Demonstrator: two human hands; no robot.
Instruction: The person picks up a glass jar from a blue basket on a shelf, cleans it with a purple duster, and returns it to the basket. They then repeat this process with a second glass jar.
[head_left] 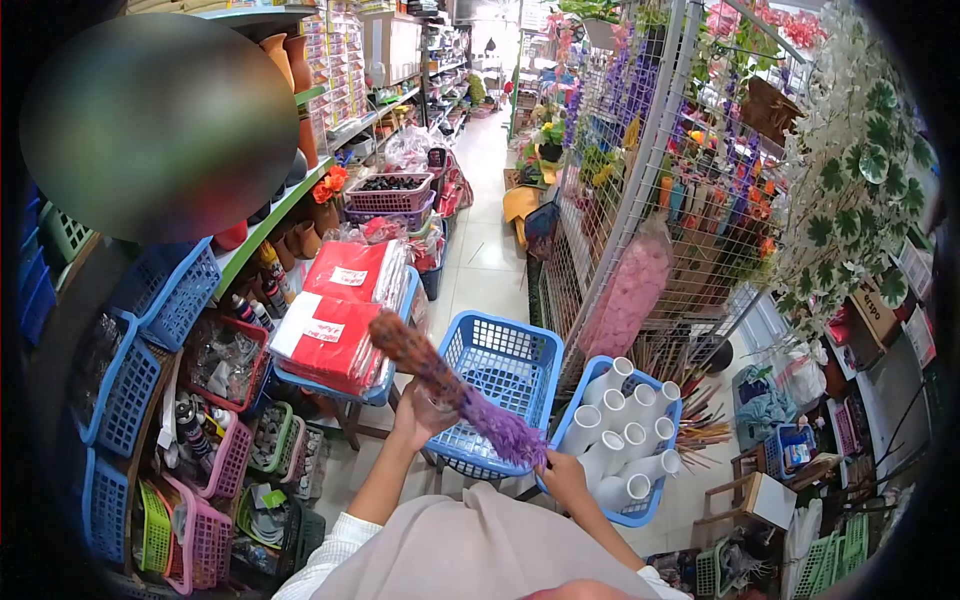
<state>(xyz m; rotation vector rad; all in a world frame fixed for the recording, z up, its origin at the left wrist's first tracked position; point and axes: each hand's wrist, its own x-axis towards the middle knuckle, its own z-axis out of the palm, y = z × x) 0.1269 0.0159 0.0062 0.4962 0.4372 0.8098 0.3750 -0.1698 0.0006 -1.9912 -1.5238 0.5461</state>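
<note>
A long fluffy bundle [464, 394], mottled brown at its upper end and fuzzy purple at its lower end, slants across in front of me; its exact kind I cannot make out. My left hand [422, 418] is closed around its middle. At the purple tip, my right hand [566, 476] has its fingers pinched on the strands. Behind and below the bundle stands a blue plastic basket [548, 350] with openwork sides. To its right, beside my right hand, another blue basket [676, 420] holds several white vases [612, 408].
Red-and-white packets [325, 330] are stacked in a blue basket at left. Shelves with blue baskets [125, 390] and pink baskets [205, 535] line the left side. A wire mesh rack [640, 190] with artificial flowers stands at right. A tiled aisle [485, 230] runs ahead.
</note>
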